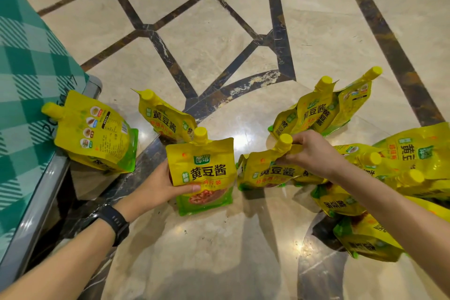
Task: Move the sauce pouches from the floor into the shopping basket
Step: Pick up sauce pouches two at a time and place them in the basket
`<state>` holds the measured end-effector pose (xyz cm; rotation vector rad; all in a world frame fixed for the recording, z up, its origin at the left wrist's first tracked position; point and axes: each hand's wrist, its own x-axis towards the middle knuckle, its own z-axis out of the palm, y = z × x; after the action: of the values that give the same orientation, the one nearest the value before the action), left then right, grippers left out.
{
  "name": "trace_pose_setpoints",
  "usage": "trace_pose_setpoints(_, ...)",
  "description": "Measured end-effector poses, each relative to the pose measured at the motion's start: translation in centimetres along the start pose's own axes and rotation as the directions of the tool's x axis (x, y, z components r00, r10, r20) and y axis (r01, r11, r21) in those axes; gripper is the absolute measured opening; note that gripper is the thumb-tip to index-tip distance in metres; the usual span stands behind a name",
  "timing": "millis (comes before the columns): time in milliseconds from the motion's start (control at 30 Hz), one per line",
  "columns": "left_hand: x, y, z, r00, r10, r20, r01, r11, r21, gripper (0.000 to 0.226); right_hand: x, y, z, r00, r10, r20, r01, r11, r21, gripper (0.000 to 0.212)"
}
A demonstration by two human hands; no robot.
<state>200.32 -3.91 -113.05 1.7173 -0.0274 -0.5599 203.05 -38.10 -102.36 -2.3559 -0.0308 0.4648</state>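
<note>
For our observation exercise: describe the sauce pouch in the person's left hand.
The pouch is glossy yellow plastic with a green bottom edge, dark lettering, a food picture and a yellow cap on top. It is upright, front facing the camera. The left hand grips its lower left side, thumb across the front.

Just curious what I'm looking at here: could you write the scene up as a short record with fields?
left hand: grips front pouch by its side
right hand: pinches second pouch just below its cap
leaning pouch: propped against checked cloth, back label showing
rear pouch: upright behind front pouch
rear cluster: pouches standing upright together
right pile: pouches heaped, overlapping
floor: polished marble with dark inlay
basket: not in view
</note>
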Motion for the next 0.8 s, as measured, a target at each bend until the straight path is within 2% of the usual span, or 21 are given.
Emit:
trace_pose_setpoints(67,-0.5,0.0,-0.4,0.998,-0.053,0.033,0.052,0.998,0.022,0.089,-0.1,-0.2,0.1,1.0,-0.002,-0.009,0.001,1.0,-0.019,0.016)
trace_pose_setpoints(200,-1.9,-0.2,-1.1,0.971,-0.184,0.15,0.184,0.983,0.011,0.096,-0.4,-0.4,0.2,0.999,-0.039,-0.013,0.038,0.998,-0.056,0.015)
trace_pose_setpoints(300,-2.6,-0.2,-1.1,0.942,-0.258,0.217,0.259,0.966,0.024,0.076,-0.9,-0.8,0.3,0.996,-0.091,0.021,0.093,0.994,-0.061,0.009)
trace_pose_setpoints(400,-3.1,-0.6,-1.2,0.897,-0.337,0.286,0.341,0.939,0.038,0.068,-1.4,-1.5,0.4,0.992,-0.113,0.053,0.116,0.992,-0.045,0.016)
trace_pose_setpoints(533,-3.6,-1.6,-0.8,0.898,-0.369,0.241,0.383,0.924,-0.013,0.066,-1.5,-2.1,-0.4,0.986,-0.031,0.163,0.031,1.0,0.002,0.008)
trace_pose_setpoints(600,-3.6,-1.9,-0.4,0.911,-0.364,0.194,0.378,0.925,-0.042,0.053,-1.4,-2.6,-0.2,0.965,0.009,0.26,-0.023,0.998,0.051,0.008)
trace_pose_setpoints(700,-3.5,-1.9,0.1,0.925,-0.357,0.128,0.367,0.928,-0.066,0.046,-1.2,-2.7,1.1,0.922,0.076,0.38,-0.121,0.988,0.095,0.022)
trace_pose_setpoints(767,-3.4,-1.9,0.2,0.927,-0.354,0.125,0.363,0.93,-0.053,0.047,-0.8,-2.1,1.7,0.914,0.114,0.39,-0.179,0.975,0.133,0.026)
trace_pose_setpoints(800,-3.3,-2.0,0.3,0.926,-0.359,0.118,0.365,0.93,-0.038,0.046,-0.5,-1.7,2.0,0.922,0.134,0.364,-0.209,0.962,0.176,0.018)
